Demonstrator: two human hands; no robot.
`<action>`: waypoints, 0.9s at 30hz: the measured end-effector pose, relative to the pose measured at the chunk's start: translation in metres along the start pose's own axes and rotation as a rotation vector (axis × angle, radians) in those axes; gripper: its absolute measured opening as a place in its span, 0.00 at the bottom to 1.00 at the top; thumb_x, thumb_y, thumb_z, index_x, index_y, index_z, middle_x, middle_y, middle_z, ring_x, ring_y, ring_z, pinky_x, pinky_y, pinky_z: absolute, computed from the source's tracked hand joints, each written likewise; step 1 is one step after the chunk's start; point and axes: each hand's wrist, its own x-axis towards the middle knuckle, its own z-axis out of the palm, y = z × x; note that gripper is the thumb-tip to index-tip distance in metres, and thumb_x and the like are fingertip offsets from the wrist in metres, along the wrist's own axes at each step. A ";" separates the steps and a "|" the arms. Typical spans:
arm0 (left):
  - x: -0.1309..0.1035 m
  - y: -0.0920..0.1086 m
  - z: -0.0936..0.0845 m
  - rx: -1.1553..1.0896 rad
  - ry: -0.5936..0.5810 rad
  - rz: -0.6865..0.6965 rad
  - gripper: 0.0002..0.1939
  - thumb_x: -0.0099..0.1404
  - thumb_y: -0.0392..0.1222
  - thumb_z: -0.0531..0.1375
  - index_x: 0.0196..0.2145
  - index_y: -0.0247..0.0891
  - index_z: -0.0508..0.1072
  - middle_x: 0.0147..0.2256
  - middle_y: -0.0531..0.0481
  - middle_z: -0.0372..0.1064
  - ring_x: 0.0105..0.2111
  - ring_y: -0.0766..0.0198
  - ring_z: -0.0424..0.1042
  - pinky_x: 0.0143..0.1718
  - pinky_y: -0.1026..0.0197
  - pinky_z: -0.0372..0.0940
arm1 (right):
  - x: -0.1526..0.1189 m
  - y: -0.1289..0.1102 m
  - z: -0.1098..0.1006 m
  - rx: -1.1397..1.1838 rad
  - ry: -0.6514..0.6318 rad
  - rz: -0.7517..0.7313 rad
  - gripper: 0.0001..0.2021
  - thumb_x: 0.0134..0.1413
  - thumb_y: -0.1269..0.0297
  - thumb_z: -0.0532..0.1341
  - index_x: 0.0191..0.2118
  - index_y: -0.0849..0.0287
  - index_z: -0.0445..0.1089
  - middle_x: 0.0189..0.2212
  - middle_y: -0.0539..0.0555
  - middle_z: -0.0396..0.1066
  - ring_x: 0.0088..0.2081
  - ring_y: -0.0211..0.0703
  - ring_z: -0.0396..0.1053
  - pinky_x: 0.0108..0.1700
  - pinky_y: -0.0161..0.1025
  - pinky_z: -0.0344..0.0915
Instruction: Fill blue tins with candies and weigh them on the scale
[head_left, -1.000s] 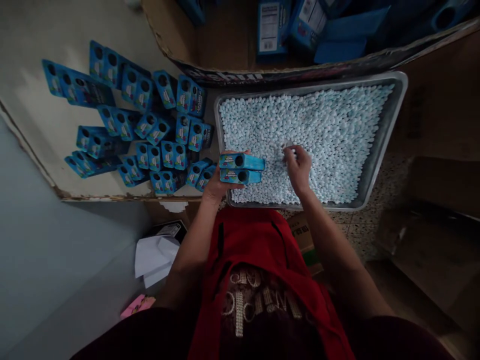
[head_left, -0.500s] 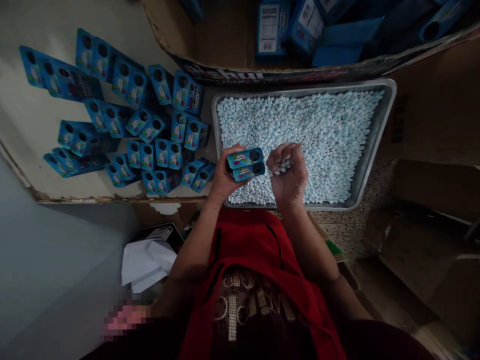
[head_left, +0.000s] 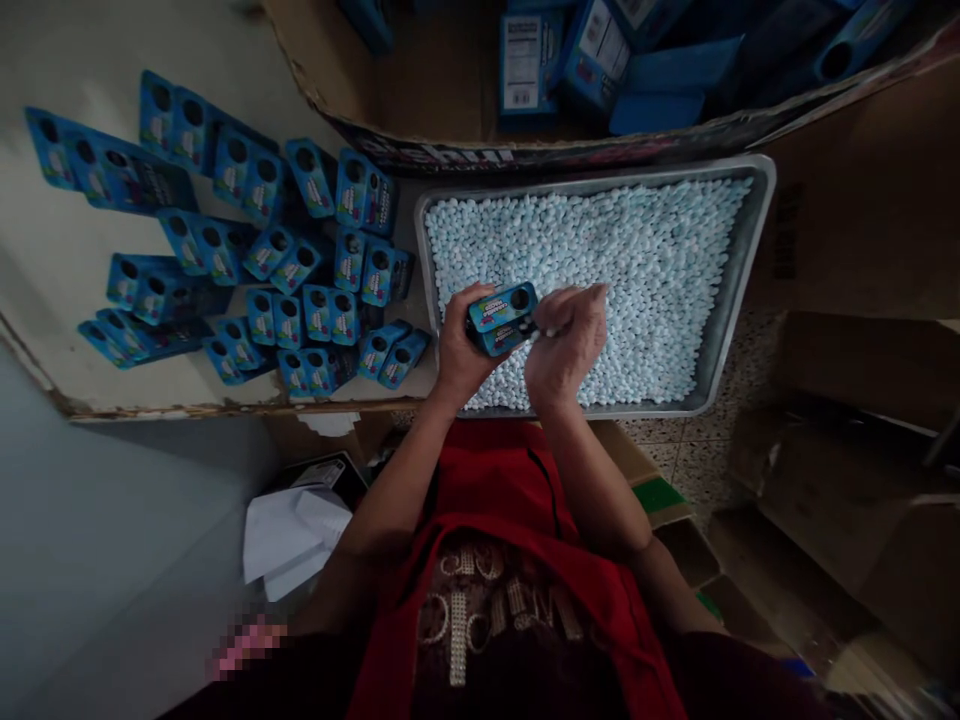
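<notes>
My left hand (head_left: 459,350) is wrapped round a pair of small blue boxes (head_left: 501,304) with dark round holes, held tilted over the left part of a metal tray (head_left: 752,265). Right beside the boxes, my right hand (head_left: 566,340) is closed round pale candies, with a few showing at its fingertips by the holes. A layer of small pale blue and white candies (head_left: 637,260) fills the tray.
Several blue boxes (head_left: 330,314) stand in groups on the pale table (head_left: 45,290) at the left. Behind the tray, a large cardboard box (head_left: 442,95) holds more blue boxes. White papers (head_left: 289,535) lie below the table edge.
My right hand has turned over toward the boxes and now meets them. The boxes in my left hand have tilted. The whole view has shifted slightly.
</notes>
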 end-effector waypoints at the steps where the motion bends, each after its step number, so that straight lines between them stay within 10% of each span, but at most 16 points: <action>1: 0.001 -0.002 -0.003 -0.040 -0.023 -0.001 0.46 0.61 0.64 0.83 0.67 0.48 0.70 0.66 0.40 0.75 0.69 0.43 0.76 0.75 0.37 0.69 | 0.006 0.000 -0.006 0.056 -0.009 0.076 0.36 0.76 0.27 0.59 0.27 0.50 0.53 0.24 0.46 0.45 0.25 0.42 0.57 0.31 0.42 0.69; 10: 0.018 -0.021 -0.047 -0.459 -0.391 -0.035 0.48 0.53 0.62 0.87 0.65 0.53 0.74 0.65 0.43 0.79 0.70 0.41 0.78 0.72 0.35 0.75 | 0.025 -0.035 -0.038 0.269 -0.231 0.341 0.25 0.73 0.36 0.68 0.33 0.49 0.66 0.34 0.51 0.71 0.36 0.46 0.71 0.40 0.47 0.80; 18: 0.018 -0.012 -0.041 -0.333 -0.389 -0.114 0.51 0.51 0.60 0.88 0.65 0.49 0.72 0.64 0.40 0.79 0.62 0.41 0.83 0.59 0.43 0.83 | 0.003 -0.044 0.003 0.061 -0.300 0.153 0.27 0.69 0.31 0.66 0.33 0.49 0.67 0.34 0.54 0.66 0.41 0.51 0.72 0.52 0.53 0.78; 27: 0.018 -0.012 -0.031 -0.106 -0.300 -0.040 0.46 0.55 0.60 0.86 0.63 0.47 0.73 0.58 0.45 0.78 0.56 0.48 0.81 0.58 0.50 0.77 | 0.009 -0.028 -0.008 0.000 -0.329 0.093 0.26 0.68 0.30 0.60 0.34 0.48 0.61 0.36 0.55 0.66 0.46 0.55 0.74 0.60 0.60 0.77</action>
